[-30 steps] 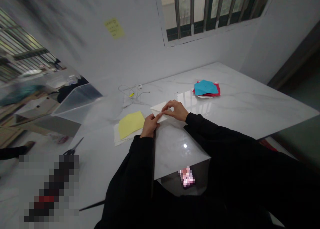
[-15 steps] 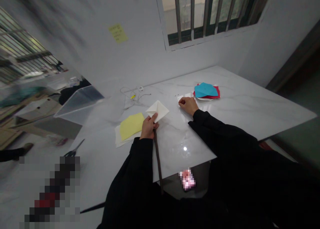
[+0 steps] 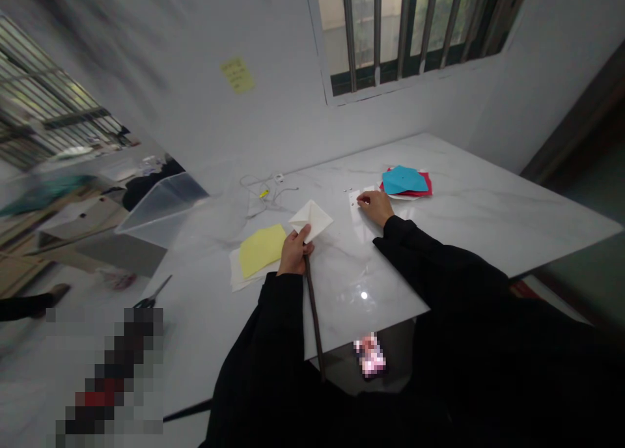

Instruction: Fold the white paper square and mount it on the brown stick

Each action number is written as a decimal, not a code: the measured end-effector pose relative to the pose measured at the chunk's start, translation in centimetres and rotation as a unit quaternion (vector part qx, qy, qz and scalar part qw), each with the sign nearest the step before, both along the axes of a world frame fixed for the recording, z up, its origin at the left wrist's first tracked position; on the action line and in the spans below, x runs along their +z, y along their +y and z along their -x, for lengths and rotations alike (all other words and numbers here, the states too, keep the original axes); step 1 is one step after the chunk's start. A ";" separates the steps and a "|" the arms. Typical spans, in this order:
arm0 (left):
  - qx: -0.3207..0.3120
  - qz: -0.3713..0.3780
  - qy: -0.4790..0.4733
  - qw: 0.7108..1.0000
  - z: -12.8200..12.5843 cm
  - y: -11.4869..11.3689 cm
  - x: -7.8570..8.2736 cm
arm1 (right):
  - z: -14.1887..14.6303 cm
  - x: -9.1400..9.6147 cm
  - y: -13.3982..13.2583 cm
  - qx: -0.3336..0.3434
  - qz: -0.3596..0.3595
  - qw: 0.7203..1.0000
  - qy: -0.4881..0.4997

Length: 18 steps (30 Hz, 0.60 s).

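Observation:
My left hand (image 3: pixel 295 251) is closed on a folded white paper envelope (image 3: pixel 316 220), its thumb pressed on the lower flap and its pointed corners spread above the table. My right hand (image 3: pixel 375 207) rests low over a small white sheet (image 3: pixel 355 202) that carries tiny dark dots. Its thumb and fingertips are pinched together; anything between them is too small to make out. Just beyond that hand lies a stack of paper pieces with a blue one (image 3: pixel 404 180) on top and a red one (image 3: pixel 426 186) under it. Left of my left hand is yellow paper (image 3: pixel 262 249) over white sheets (image 3: pixel 238 277).
A thin tangled cable (image 3: pixel 264 194) lies toward the wall on the marbled white table (image 3: pixel 488 207). Scissors (image 3: pixel 153 294) sit at the left. A clear plastic bin (image 3: pixel 163 204) stands beyond the left edge. A pixelated phone-like object (image 3: pixel 370 355) is below the front edge.
My right hand has shifted slightly right, showing more of the dotted sheet. My left hand keeps its hold on the envelope. The whole view has moved a little.

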<state>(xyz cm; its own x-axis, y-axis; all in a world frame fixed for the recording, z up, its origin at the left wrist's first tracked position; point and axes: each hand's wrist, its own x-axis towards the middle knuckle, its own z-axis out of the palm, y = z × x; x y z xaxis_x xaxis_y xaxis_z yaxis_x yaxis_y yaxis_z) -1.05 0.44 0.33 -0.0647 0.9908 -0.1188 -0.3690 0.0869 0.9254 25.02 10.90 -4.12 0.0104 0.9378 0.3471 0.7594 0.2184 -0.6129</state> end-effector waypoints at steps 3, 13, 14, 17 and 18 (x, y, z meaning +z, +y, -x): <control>-0.001 0.003 0.001 1.000 0.0 0.0 -0.1 | 0.3 0.3 0.5 0.017 0.002 1.000 -0.021; 0.001 -0.001 0.002 1.000 -0.1 -0.1 -0.3 | 1.3 2.1 3.6 0.017 0.036 0.994 -0.104; 0.001 0.001 0.003 1.000 -0.2 -0.2 -0.3 | 1.3 2.3 4.0 0.010 0.031 0.995 -0.099; 0.001 0.010 0.004 1.000 -0.2 -0.3 -0.2 | 1.4 2.6 5.5 0.008 0.017 0.996 -0.090; 0.001 0.010 0.002 1.000 -0.2 -0.3 -0.2 | 1.5 2.7 6.0 0.013 0.014 0.996 -0.090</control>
<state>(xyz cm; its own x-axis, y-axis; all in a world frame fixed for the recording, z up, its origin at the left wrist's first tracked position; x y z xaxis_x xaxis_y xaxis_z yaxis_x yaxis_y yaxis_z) -0.83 0.14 0.11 -0.0670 0.9882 -0.1378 -0.3649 0.1043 0.9252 23.55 16.87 -1.46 -0.0738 0.9462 0.3151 0.8519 0.2241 -0.4734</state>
